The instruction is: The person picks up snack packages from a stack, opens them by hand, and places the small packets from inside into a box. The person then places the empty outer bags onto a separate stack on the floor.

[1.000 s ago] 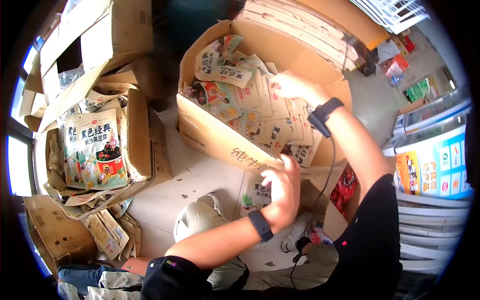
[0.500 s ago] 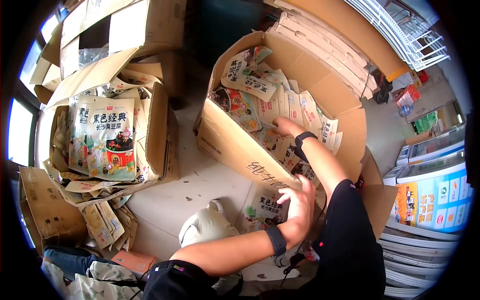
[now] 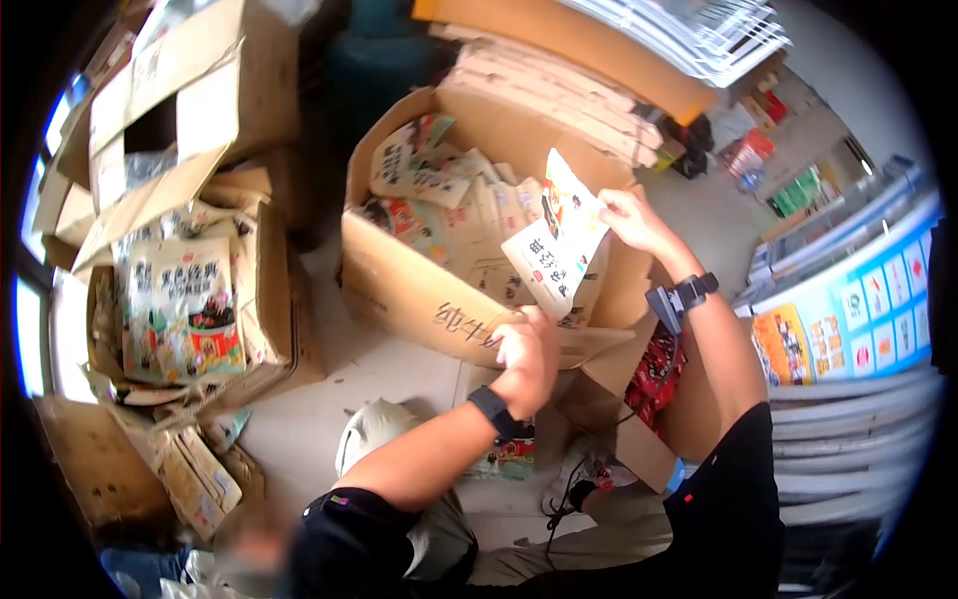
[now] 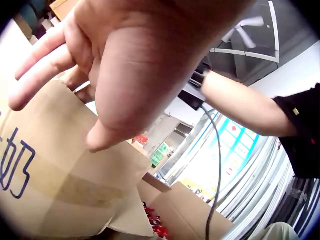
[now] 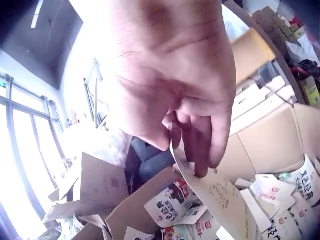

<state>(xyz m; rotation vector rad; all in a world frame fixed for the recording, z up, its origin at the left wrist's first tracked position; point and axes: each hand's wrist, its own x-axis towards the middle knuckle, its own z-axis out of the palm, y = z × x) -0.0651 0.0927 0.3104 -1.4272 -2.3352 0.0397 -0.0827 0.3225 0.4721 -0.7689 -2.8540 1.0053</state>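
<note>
My right hand [image 3: 639, 222] pinches a printed food pouch [image 3: 557, 245] by one edge, above the large open carton [image 3: 394, 275]. The pouch hangs tilted, its white face with black characters and a red picture turned partly up. Seen from the right wrist, thumb and fingers close on the edge of this pouch [image 5: 220, 197]. My left hand [image 3: 529, 357] is at the carton's near rim, close to the pouch's lower corner. In the left wrist view its fingers [image 4: 42, 72] stretch loosely by the carton wall [image 4: 60, 160]. Many similar pouches [image 3: 479, 205] lie inside the carton.
To the left stands another open carton [image 3: 279, 290] full of pouches, with a pouch [image 3: 185, 309] upright in front. More pouches [image 3: 200, 479] lie below it. A box with red packets [image 3: 654, 384] is at the right, near white slatted racks [image 3: 828, 439].
My right hand was reaching among the pouches in the carton; now it is raised above them with a pouch. My left hand stays near the rim. The head view has shifted.
</note>
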